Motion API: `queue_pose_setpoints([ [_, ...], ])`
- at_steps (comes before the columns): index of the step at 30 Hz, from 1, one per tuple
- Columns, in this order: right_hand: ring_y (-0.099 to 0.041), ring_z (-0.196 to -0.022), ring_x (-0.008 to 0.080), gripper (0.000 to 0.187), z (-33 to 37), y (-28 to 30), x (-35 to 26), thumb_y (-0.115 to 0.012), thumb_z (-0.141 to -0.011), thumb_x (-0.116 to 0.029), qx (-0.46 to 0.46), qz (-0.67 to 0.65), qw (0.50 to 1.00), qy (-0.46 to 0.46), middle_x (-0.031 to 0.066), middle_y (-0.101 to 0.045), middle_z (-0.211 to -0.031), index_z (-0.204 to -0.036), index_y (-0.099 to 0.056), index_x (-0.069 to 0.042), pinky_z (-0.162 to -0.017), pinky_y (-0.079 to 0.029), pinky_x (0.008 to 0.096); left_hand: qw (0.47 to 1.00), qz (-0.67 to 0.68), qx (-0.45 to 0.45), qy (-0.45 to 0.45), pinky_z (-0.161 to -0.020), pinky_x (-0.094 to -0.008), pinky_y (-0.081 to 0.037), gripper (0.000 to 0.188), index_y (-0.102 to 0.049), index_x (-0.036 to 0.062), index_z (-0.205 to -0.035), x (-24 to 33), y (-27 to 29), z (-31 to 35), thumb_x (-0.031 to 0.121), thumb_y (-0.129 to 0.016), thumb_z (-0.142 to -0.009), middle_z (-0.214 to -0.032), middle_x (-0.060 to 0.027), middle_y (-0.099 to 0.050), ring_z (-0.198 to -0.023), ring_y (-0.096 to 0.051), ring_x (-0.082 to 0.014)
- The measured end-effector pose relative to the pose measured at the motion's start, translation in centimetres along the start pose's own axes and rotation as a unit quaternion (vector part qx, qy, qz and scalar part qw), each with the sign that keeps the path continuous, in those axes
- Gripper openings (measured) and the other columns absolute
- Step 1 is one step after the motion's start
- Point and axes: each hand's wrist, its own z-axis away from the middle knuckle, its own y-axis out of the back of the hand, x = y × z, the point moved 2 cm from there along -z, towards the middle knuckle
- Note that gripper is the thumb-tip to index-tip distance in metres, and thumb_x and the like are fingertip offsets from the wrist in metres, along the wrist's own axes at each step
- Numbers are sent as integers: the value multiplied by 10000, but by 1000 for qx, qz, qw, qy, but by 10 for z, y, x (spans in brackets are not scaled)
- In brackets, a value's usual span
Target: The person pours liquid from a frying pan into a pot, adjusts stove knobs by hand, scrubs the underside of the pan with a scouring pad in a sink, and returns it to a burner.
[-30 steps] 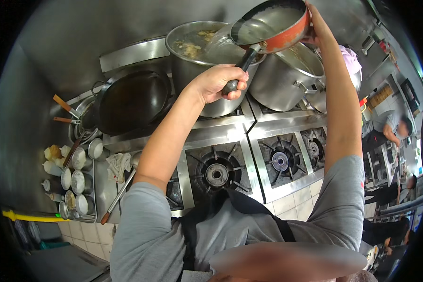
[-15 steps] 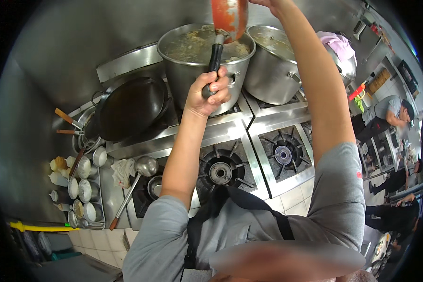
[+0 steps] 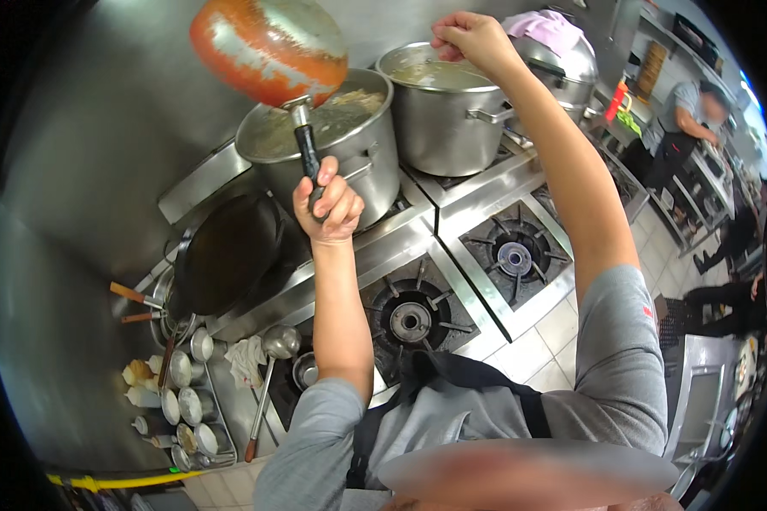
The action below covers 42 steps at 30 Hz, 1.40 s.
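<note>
A frying pan (image 3: 260,51) with an orange, worn, silver-patched underside is lifted over the left stockpot (image 3: 320,140). Its underside faces me, so whatever is inside is hidden. My left hand (image 3: 337,209) is wrapped round its black handle (image 3: 307,153). My right hand (image 3: 479,44) is raised over the rim of the second stockpot (image 3: 447,115), apart from the pan. Its fingers are curled together; I cannot see whether anything is between them. Both tall steel pots hold cloudy liquid, and pale pieces float in the left one.
A dark wok (image 3: 230,255) rests left of the pots. Closer to me are gas burners (image 3: 411,322), a ladle (image 3: 281,342), a crumpled cloth (image 3: 245,362) and several seasoning containers (image 3: 192,407). A pink cloth (image 3: 545,32) covers a domed lid. A co-worker (image 3: 682,128) stands at far right.
The pan has swung left and tipped further over, showing more of its underside. My right hand, formerly beside the pan, is now apart from it. The whole view has shifted and turned.
</note>
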Motion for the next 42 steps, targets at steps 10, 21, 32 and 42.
queue_pose_setpoints([
  [10, -401, -557, 42, 470, 199, 175, 95, -699, -900, -519, 190, 73, 966, -158, -59, -496, -606, -760, -690, -70, -526, -301, 228, 997, 34, -41, 47, -430, -256, -228, 220, -412, 77, -985, -96, -37, -4, 237, -561, -1007, -570, 4, -538, -333, -452, -82],
  [21, -531, -581, 87, 232, 709, 347, 229, -708, -909, -285, 300, -71, 825, -474, -4, -586, -725, -904, -640, -63, -490, -403, 237, 880, -274, 235, 309, -531, -277, -461, 255, -495, 16, -1109, -288, -113, 51, 143, -622, -928, -727, -62, -583, -530, -576, -153],
  [32, -511, -444, 168, 278, 1062, 312, 229, -651, -918, -294, 266, -52, 672, -689, 43, -548, -627, -766, -547, -86, -378, -377, 348, 659, -506, 384, 402, -484, -266, -416, 150, -564, 28, -891, -409, -29, 170, 129, -673, -870, -691, -22, -576, -525, -536, -105],
  [42, -600, -501, 173, 270, 1073, 262, 198, -658, -939, -285, 71, 66, 701, -706, 96, -669, -790, -1042, -649, -36, -386, -417, 313, 610, -489, 443, 440, -466, -304, -426, 192, -594, 22, -889, -434, 37, 187, 182, -662, -809, -731, -56, -635, -546, -606, -140],
])
